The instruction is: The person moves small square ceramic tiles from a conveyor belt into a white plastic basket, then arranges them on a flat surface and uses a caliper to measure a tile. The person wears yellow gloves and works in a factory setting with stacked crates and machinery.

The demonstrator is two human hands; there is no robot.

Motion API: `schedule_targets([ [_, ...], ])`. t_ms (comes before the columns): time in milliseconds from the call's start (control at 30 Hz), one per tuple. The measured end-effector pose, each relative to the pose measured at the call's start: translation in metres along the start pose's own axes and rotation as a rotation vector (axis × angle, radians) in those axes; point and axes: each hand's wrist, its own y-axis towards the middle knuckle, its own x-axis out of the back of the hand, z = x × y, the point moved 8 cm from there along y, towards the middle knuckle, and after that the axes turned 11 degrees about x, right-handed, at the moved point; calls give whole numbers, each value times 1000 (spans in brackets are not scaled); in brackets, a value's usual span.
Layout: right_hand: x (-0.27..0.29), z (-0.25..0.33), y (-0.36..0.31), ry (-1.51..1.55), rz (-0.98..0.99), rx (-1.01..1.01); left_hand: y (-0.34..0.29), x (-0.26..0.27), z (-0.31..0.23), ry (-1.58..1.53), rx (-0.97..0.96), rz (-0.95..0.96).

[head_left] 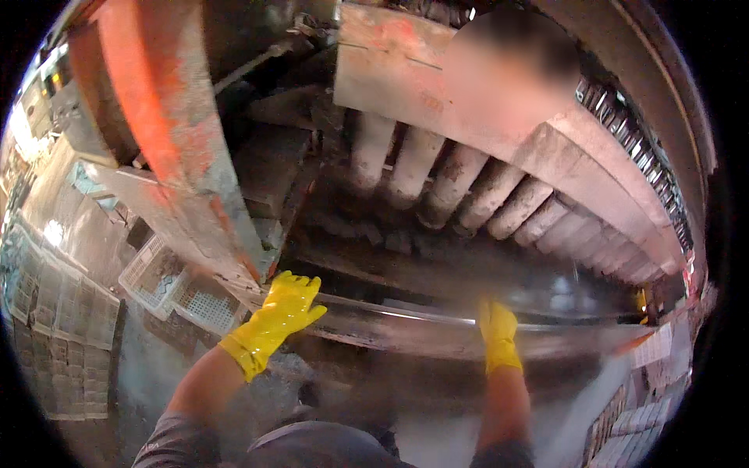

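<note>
My left hand (282, 310), in a wet yellow rubber glove, is at the left end of the machine's front ledge (406, 341). Its thumb stands apart from the bent fingers, and I see nothing held in it. Farther right, my right hand (499, 331), gloved the same way, is closed over a thin shiny metal bar (413, 313) along that ledge. Mist blurs its fingertips. Beyond both hands lies the dark, steamy trough (374, 234) of the machine, its contents hard to make out.
A row of thick cylinders (452, 183) hangs under a long reddish beam (390, 66). An orange-marked upright (148, 93) stands at left. White plastic crates (207, 300) sit on the floor below it, with stacked crates (62, 335) farther left. More stacked items (644, 413) are at lower right.
</note>
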Motion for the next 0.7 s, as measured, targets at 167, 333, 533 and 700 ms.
schedule_targets([
  [167, -3, 16, -1, 163, -14, -4, -14, 4, 14, 10, -13, -36],
  [333, -3, -43, -50, 22, 119, -133, 9, -36, -16, 4, 18, 264],
  [533, -31, 80, 0, 11, 436, -23, -29, -18, 20, 150, 67, 30],
  [700, -63, 157, 3, -208, 52, 164, -104, -4, 30, -96, -44, -301],
])
